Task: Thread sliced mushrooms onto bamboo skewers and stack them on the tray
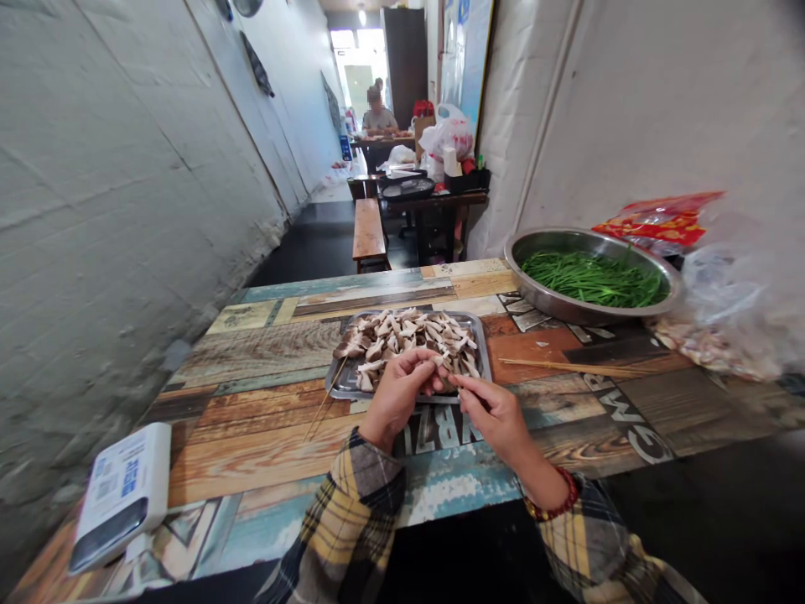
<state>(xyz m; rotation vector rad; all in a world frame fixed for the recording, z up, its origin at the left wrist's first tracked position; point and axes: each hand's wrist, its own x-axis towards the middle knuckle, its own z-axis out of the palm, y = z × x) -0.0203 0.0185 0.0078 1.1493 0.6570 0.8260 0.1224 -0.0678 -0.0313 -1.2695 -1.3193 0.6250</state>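
A shallow clear tray (485, 356) full of torn oyster mushroom pieces (402, 331) lies on the table in front of me. Over its near edge, my left hand (406, 382) pinches a mushroom piece (438, 361) between thumb and fingers. My right hand (496, 411) is closed close beside it, thumb and forefinger pinched on a thin skewer that is mostly hidden by the fingers. At the tray's left side, skewers (325, 398) lean with mushroom on their upper ends. Several bare bamboo skewers (566, 367) lie on the table to the right of the tray.
A steel basin (521, 289) of green chives (591, 277) stands at the back right. Beside it are a clear plastic bag (723, 310) and a red packet (660, 220). A white boxy device (122, 495) sits front left. Farther off are a bench (368, 231), another table and a seated person (379, 119).
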